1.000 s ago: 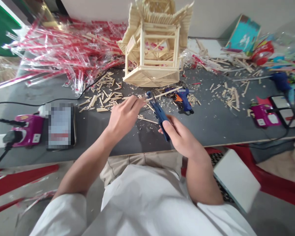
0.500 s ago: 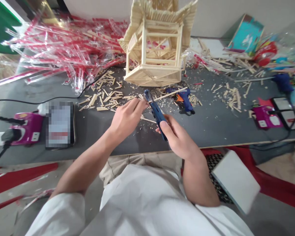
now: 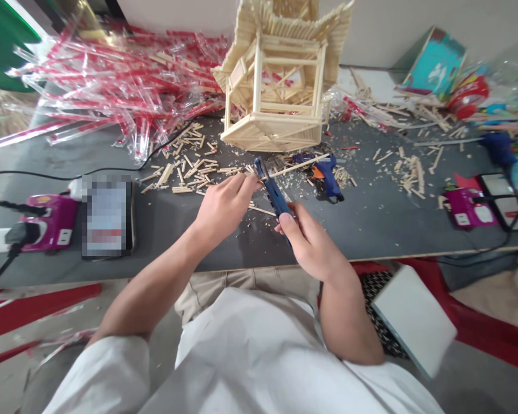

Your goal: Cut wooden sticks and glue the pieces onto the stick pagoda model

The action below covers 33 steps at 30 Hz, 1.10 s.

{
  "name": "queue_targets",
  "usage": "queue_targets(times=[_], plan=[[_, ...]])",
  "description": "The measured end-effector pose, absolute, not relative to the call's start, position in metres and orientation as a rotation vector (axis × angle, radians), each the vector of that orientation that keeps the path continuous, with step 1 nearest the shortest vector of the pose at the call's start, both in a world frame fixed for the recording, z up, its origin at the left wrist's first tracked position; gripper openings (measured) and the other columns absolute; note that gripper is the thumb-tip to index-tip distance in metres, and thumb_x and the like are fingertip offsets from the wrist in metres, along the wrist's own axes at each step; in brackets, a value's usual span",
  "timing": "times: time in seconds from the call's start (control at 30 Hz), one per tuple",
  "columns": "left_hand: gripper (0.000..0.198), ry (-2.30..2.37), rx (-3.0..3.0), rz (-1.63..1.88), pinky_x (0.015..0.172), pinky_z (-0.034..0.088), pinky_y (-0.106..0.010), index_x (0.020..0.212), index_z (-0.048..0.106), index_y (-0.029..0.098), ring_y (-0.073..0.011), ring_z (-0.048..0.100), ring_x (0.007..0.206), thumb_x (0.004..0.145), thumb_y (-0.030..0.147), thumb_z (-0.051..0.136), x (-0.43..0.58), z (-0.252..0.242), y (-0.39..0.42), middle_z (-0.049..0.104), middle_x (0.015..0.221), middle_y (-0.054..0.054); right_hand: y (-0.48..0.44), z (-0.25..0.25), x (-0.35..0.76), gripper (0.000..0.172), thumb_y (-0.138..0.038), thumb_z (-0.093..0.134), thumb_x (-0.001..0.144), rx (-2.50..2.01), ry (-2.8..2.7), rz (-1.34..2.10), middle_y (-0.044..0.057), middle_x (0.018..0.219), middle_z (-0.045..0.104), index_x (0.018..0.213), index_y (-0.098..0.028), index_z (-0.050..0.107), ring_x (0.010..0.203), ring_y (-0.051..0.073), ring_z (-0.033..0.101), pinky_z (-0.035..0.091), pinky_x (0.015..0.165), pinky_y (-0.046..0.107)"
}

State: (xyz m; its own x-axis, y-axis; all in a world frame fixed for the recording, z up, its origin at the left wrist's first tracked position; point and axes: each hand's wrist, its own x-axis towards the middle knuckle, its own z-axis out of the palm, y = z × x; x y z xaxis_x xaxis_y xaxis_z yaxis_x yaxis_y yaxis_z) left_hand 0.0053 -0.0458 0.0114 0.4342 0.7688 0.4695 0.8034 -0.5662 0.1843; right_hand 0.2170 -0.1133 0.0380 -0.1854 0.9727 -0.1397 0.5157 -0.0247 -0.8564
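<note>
Well, the left hand (image 3: 225, 202) pinches a thin pale wooden stick (image 3: 301, 165), seemingly uncut, against the slim dark-blue cutter (image 3: 276, 196) clasped by the right hand (image 3: 313, 241); short pale wooden pieces (image 3: 191, 168) lie beyond the left hand, a roofed, pale stick-built model (image 3: 278, 133) ahead of both.

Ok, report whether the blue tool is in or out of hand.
In: the right hand grips the blue tool, thumb on its near end.

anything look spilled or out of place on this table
Yes, mess: short stick pieces lie scattered at odd angles on the gray table, and red-and-clear wrappers sprawl in a tangled heap left of the wooden model. The thin stick at the blue tool shows nothing odd.
</note>
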Motion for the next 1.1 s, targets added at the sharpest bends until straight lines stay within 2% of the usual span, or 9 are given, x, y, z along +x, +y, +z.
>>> queue_targets(times=[0.4, 0.47, 0.57, 0.63, 0.73, 1.1], plan=[[0.034, -1.426, -2.618, -0.832, 0.062, 0.039, -0.03, 0.107, 0.066, 0.016, -0.0158, 0.065, 0.076, 0.116, 0.033, 0.037, 0.006, 0.012, -0.047, 0.069, 0.088, -0.007, -0.113, 0.036, 0.215, 0.049, -0.064, 0.041, 0.109, -1.563, -1.72, 1.15, 0.009, 0.114, 0.075, 0.129, -0.023, 0.058, 0.101, 0.024, 0.071, 0.052, 0.093, 0.039], [0.035, -1.415, -2.61, -0.832, 0.061, 0.038, -0.03, 0.106, 0.066, 0.016, -0.0157, 0.064, 0.074, 0.116, 0.032, 0.036, 0.006, 0.013, -0.047, 0.069, 0.088, -0.007, -0.113, 0.036, 0.214, 0.05, -0.066, 0.04, 0.108, -1.595, -1.716, 1.129, 0.008, 0.11, 0.076, 0.123, -0.023, 0.061, 0.098, 0.024, 0.072, 0.051, 0.09, 0.038], [0.036, -1.422, -2.611, -0.81, 0.062, 0.039, -0.029, 0.107, 0.066, 0.015, -0.0157, 0.064, 0.074, 0.116, 0.031, 0.035, 0.006, 0.012, -0.046, 0.07, 0.088, -0.008, -0.113, 0.038, 0.212, 0.06, -0.073, 0.036, 0.106, -1.755, -1.766, 1.066, 0.008, 0.091, 0.076, 0.097, -0.023, 0.067, 0.089, 0.026, 0.072, 0.048, 0.08, 0.035], [0.036, -1.433, -2.609, -0.807, 0.062, 0.039, -0.029, 0.108, 0.066, 0.015, -0.0159, 0.065, 0.075, 0.116, 0.031, 0.034, 0.007, 0.011, -0.046, 0.07, 0.089, -0.008, -0.112, 0.039, 0.211, 0.066, -0.075, 0.033, 0.105, -1.853, -1.809, 1.015, 0.008, 0.084, 0.076, 0.087, -0.023, 0.068, 0.088, 0.027, 0.073, 0.046, 0.077, 0.034], [0.036, -1.45, -2.596, -0.826, 0.062, 0.038, -0.029, 0.108, 0.065, 0.016, -0.0161, 0.067, 0.078, 0.116, 0.031, 0.034, 0.007, 0.009, -0.047, 0.071, 0.091, -0.007, -0.11, 0.038, 0.209, 0.067, -0.073, 0.03, 0.107, -1.892, -1.856, 0.937, 0.009, 0.086, 0.078, 0.089, -0.022, 0.07, 0.092, 0.027, 0.076, 0.046, 0.077, 0.032], [0.033, -1.577, -2.624, -0.726, 0.062, 0.039, -0.029, 0.109, 0.066, 0.016, -0.0172, 0.068, 0.078, 0.115, 0.029, 0.037, 0.009, 0.003, -0.045, 0.071, 0.091, -0.008, -0.101, 0.035, 0.208, 0.072, -0.07, 0.021, 0.109, -1.872, -1.992, 0.949, 0.009, 0.081, 0.078, 0.084, -0.023, 0.068, 0.083, 0.025, 0.076, 0.049, 0.077, 0.032]])
